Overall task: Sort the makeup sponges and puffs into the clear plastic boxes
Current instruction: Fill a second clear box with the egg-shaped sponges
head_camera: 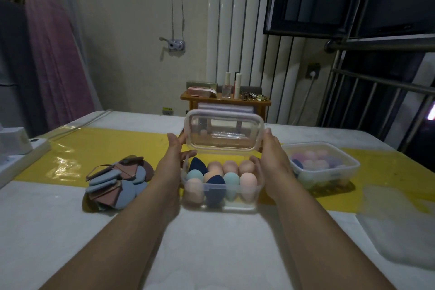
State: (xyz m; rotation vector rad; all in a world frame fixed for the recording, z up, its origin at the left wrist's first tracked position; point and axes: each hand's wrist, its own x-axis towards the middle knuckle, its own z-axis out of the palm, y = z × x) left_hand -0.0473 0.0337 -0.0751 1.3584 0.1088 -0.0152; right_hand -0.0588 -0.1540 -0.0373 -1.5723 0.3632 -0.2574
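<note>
From my screen I see both hands out in front, over a white table (70, 231) with a yellow sheet (94, 143) laid across it.

The left hand (174, 155) and the right hand (274, 155) hold a clear lid (223, 132) between them. The left hand is on the lid's left edge and the right hand is on its right edge. The fingers run up along the sides and press in on the lid. The left thumb sits under the lid's low corner. I cannot see the right thumb well. The lid is tipped up, with its far edge high and its near edge low, just over the back of the open box (235, 205).

The open box stands on the table in the middle, between the two arms. It is full of egg sponges (247, 181) standing close in two rows. Some are peach, two are light blue-green and two are dark blue.

To the right, near the right hand, is a second box (348, 165). It has more sponges inside, pink, purple and blue, but they look foggy through the plastic.

To the left of the left arm lies a pile of flat puffs (117, 179), blue-gray and brown-pink, heaped on each other.

Far back, past the table, a small wooden shelf (226, 99) holds little bottles
</note>
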